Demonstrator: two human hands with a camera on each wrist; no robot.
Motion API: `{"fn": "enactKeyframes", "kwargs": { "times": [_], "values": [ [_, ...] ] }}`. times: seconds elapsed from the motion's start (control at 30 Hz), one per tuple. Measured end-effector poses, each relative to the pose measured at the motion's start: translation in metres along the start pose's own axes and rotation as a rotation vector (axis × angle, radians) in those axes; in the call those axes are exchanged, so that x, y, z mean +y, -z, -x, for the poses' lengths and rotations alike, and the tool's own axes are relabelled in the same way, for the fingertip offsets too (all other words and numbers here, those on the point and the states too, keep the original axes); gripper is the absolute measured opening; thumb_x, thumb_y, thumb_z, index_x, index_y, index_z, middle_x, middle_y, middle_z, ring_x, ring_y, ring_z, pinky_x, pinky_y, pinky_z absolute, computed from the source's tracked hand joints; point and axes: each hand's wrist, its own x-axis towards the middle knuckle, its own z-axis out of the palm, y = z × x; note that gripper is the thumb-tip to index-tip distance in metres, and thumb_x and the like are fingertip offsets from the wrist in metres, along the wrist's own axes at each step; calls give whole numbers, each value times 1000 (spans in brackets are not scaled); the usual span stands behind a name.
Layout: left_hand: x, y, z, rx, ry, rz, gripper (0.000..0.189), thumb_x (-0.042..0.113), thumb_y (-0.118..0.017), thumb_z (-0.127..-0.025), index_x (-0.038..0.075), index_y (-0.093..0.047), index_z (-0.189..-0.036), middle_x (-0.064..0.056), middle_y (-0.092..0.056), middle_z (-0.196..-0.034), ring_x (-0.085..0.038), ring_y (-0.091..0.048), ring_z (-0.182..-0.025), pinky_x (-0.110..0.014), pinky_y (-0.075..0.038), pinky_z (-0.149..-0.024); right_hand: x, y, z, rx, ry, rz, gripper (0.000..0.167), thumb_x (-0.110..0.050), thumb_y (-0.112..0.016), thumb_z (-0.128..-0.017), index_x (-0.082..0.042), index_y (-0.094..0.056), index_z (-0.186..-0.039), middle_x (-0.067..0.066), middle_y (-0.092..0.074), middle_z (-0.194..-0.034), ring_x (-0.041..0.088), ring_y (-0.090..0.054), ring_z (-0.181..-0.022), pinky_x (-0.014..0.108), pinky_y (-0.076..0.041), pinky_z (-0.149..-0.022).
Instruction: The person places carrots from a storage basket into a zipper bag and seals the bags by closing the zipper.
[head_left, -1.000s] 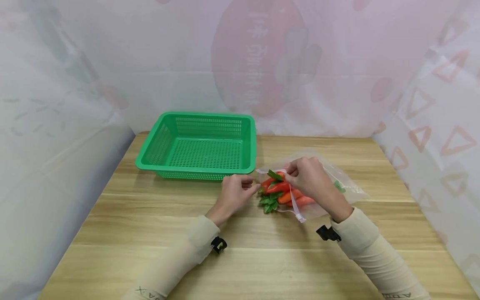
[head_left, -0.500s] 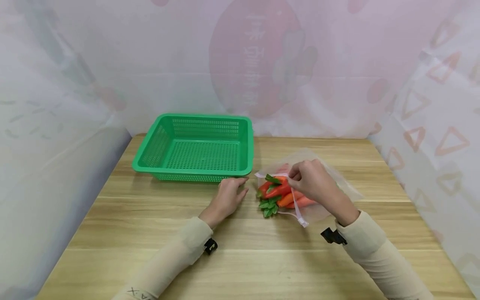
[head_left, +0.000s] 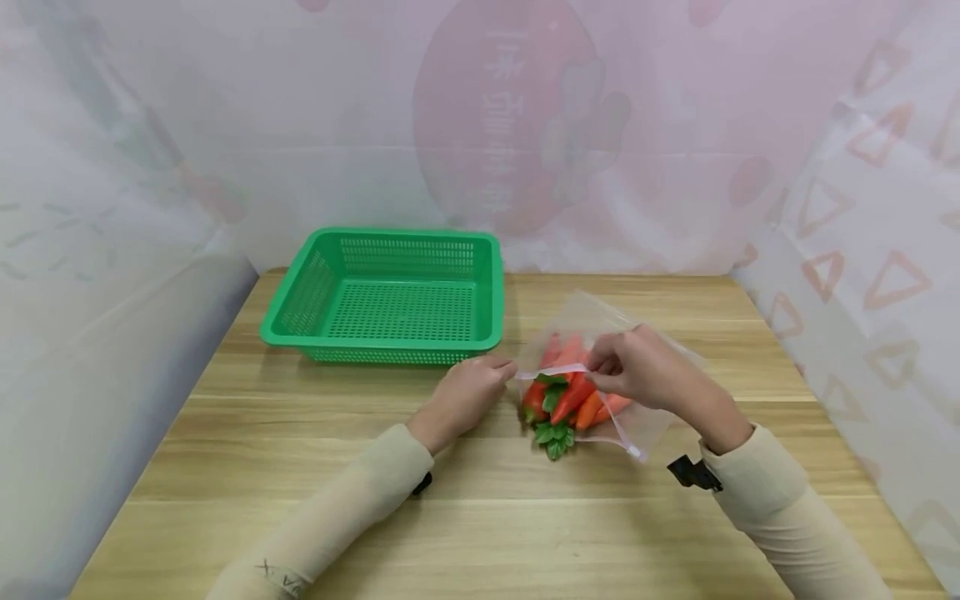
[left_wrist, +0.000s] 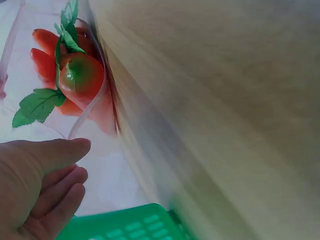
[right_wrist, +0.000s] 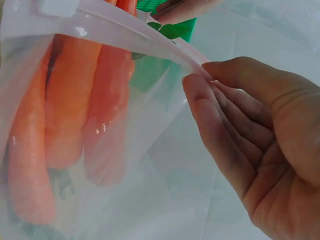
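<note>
A clear zip bag (head_left: 592, 312) with a pinkish zip rim lies right of center, its mouth facing me. Inside it are several long red and orange vegetables (right_wrist: 70, 110), which look like chili peppers or carrots. Green leaves (head_left: 553, 437) and a red end with a green top (left_wrist: 80, 77) show at the mouth. My right hand (head_left: 645, 367) pinches the upper rim between thumb and index finger. At the rim's left corner, my left hand (head_left: 465, 396) pinches the bag's edge with its thumb; its index finger is mostly hidden in the left wrist view.
A green perforated plastic basket (head_left: 382, 344) stands behind and left of my left hand, close to it. The wooden table (head_left: 495, 533) is bordered by printed cloth walls (head_left: 322, 108) at the back and both sides.
My left hand drew back from the mouth, then came to the rim's left corner. My right hand, holding the rim, moved slightly right and toward me, and the rim now spans above the leaves.
</note>
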Motion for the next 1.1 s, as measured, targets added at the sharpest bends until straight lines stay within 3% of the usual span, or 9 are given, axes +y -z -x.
{"fn": "enactKeyframes", "kwargs": {
  "times": [0.1, 0.3, 0.47, 0.67, 0.87, 0.93, 1.0, 1.1],
  "values": [
    [5, 1, -6, -3, -75, -160, 12, 0, -70, -98, 10, -77, -100, 0, -79, -98, -17, -77, -84, -30, -64, -72, 1, 0, 3, 4, 22, -4, 8, -5, -80, -91, -10, -79, -87, -7, -76, -78, 0, -68, -69, 21, -57, -65],
    [11, 0, -14, -41, -144, -265, 12, 7, -74, -97, 15, -82, -93, 3, -77, -84, -12, -72, -71, -28, -61, -63, 10, -4, 21, 32, 46, 5, 5, -10, -83, -91, -12, -78, -89, -10, -73, -77, -2, -67, -69, 21, -58, -65],
    [13, 2, -16, -83, -148, -280, 13, 6, -74, -97, 15, -83, -95, 4, -76, -84, -13, -71, -70, -27, -61, -63, 23, 0, 54, 27, 87, 77, 14, -16, -86, -88, -13, -78, -99, -8, -76, -89, 3, -71, -79, 27, -62, -72],
    [10, 4, -18, -123, -144, -269, 15, 4, -73, -98, 14, -83, -100, 2, -79, -89, -14, -73, -75, -27, -61, -65, 39, -10, 93, 8, 246, 227, 33, -23, -92, -80, -14, -78, -109, -4, -78, -106, 14, -75, -95, 35, -63, -79],
    [6, 6, -17, -149, -103, -240, 14, 4, -72, -98, 13, -82, -99, -1, -80, -94, -17, -74, -78, -30, -62, -65, 54, -34, 109, 130, 401, 315, 43, -26, -97, -72, -13, -78, -108, -2, -75, -106, 17, -73, -93, 34, -63, -78],
    [6, 6, -17, -152, -98, -224, 14, 3, -71, -98, 12, -81, -99, -2, -80, -94, -17, -74, -77, -30, -61, -64, 58, -40, 109, 186, 465, 321, 35, -30, -93, -80, -12, -78, -106, -2, -75, -104, 16, -73, -92, 32, -62, -76],
    [5, 6, -18, -153, -97, -209, 14, 2, -71, -98, 12, -80, -99, -2, -80, -94, -17, -73, -76, -30, -61, -63, 61, -47, 109, 240, 528, 325, 25, -34, -81, -95, -11, -78, -105, -1, -75, -103, 15, -73, -91, 30, -61, -76],
    [5, 5, -18, -146, -98, -184, 14, 0, -71, -97, 11, -80, -97, -3, -80, -93, -17, -73, -75, -29, -61, -63, 64, -54, 107, 304, 598, 333, 35, -38, -57, -109, -11, -79, -103, -2, -76, -100, 14, -73, -89, 29, -60, -76]
  ]
}}
